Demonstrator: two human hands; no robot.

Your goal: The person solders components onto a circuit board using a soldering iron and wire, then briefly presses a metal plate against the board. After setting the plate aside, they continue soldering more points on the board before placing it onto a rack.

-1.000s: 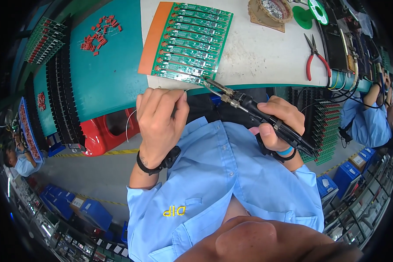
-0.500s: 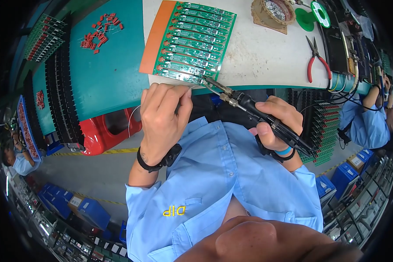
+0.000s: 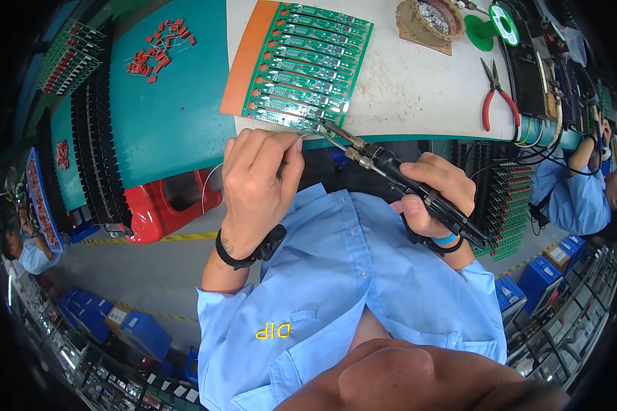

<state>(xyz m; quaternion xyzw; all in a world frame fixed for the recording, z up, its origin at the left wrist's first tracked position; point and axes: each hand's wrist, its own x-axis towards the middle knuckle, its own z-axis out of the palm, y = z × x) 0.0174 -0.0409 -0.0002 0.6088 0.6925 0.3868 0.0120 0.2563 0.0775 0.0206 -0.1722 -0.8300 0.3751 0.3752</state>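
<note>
Iron [image 3: 394, 166] at edge of panel [image 3: 305, 74], pliers [image 3: 494, 83] apart

The left hand [image 3: 257, 185] hides the middle of the wire [image 3: 205, 188]. Ahead of both hands, whether the soldering iron [image 3: 390, 164] touches the circuit boards [image 3: 303, 67] is too small to tell. Its handle hides some fingers of the right hand [image 3: 442, 188]; beyond that hand, the view's top edge crops the bowl [image 3: 414, 30].

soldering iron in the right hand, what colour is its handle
The handle is black, best seen in the head view.
</note>
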